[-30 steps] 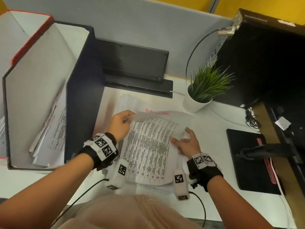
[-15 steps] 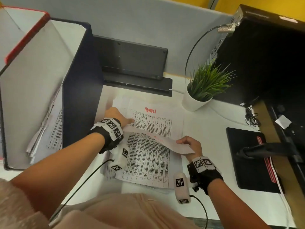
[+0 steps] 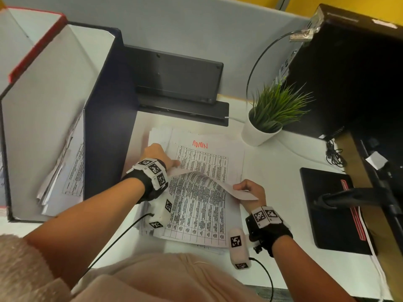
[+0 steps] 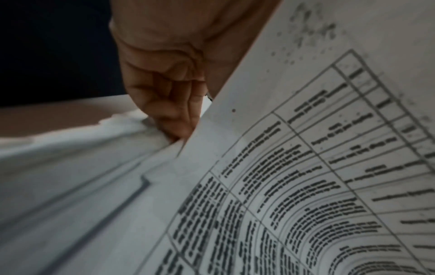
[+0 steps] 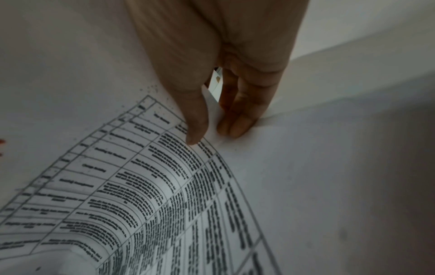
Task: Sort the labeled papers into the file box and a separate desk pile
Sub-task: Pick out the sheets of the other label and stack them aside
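A stack of printed table sheets lies on the white desk (image 3: 283,162). Its top sheet (image 3: 196,210) is folded back toward me, and my right hand (image 3: 250,188) pinches its far right corner, thumb on the print (image 5: 141,195), fingers (image 5: 235,126) behind. Under it lies a sheet (image 3: 207,158) labelled ADMIN in red. My left hand (image 3: 157,155) sits at that sheet's left edge, thumb on top, curled fingertips (image 4: 174,130) tucked at the paper edge beside the lifted sheet (image 4: 306,167). The dark file box (image 3: 104,127) stands at left with papers (image 3: 69,171) inside.
A potted plant (image 3: 266,118) stands just right of the stack's far end. A black stand (image 3: 174,79) sits behind the stack against the partition. A computer tower (image 3: 349,73) and a black pad (image 3: 331,210) are at right.
My left hand let go of the top sheet's corner and moved onto the sheet beneath. My right hand pulled the top sheet's far corner toward me, uncovering the ADMIN label.
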The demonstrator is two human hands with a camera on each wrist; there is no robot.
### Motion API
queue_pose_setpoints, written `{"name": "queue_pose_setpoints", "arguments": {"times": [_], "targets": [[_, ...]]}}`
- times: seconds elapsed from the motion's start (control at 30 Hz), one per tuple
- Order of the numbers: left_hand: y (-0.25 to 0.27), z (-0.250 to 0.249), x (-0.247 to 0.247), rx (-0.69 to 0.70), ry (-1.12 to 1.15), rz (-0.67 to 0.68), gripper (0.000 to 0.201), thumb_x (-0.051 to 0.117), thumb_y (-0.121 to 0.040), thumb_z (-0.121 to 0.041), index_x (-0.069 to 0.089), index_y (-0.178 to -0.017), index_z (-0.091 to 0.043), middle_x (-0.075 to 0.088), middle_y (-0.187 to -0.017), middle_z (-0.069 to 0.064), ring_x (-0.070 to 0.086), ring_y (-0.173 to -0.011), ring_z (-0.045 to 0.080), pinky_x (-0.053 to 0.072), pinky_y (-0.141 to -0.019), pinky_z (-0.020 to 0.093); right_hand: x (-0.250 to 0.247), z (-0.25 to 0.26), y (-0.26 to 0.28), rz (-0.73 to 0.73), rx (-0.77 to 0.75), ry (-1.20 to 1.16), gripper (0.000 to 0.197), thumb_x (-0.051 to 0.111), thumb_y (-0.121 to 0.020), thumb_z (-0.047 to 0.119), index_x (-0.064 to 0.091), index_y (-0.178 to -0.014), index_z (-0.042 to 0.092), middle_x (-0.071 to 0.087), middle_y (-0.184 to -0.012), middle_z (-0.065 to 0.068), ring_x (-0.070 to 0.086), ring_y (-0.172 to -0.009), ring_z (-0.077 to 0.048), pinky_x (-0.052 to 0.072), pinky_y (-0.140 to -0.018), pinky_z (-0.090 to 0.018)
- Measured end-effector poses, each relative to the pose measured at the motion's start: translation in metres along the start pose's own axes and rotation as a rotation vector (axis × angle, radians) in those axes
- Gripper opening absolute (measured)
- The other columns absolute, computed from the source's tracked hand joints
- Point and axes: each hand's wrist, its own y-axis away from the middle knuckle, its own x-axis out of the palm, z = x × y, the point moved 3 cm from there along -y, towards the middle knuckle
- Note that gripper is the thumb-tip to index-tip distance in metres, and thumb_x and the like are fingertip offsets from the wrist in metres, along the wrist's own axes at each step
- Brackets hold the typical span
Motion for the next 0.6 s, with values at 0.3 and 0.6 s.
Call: {"name": "queue_pose_setpoints", "arguments": {"times": [0.3, 0.6], "targets": [[0.012, 0.006, 0.001, 0.241, 0.171, -0.154, 0.034, 0.062, -0.087, -0.02, 0.055, -0.058, -0.005, 0.047, -0.052, 0.004, 0.042, -0.049, 0.016, 0.041, -0.052, 0.024, 0.001, -0.002, -0.004, -0.031, 0.064, -0.04, 0.033, 0.067, -0.071, -0.017, 0.057, -0.059, 0.012, 0.06, -0.077, -0.011, 0.056, -0.078, -0.026, 0.05, -0.074, -0.042], [0.043, 0.002, -0.011, 0.691, 0.414, -0.305, 0.029, 0.049, -0.092, 0.0, 0.063, -0.116, -0.005, 0.066, -0.103, 0.007, 0.06, -0.089, 0.016, 0.049, -0.084, 0.026, -0.001, 0.019, -0.003, -0.001, 0.092, -0.143, 0.023, 0.075, -0.071, -0.004, 0.059, -0.087, -0.01, 0.058, -0.071, -0.018, 0.049, -0.047, -0.018, 0.043, -0.044, -0.022]]}}
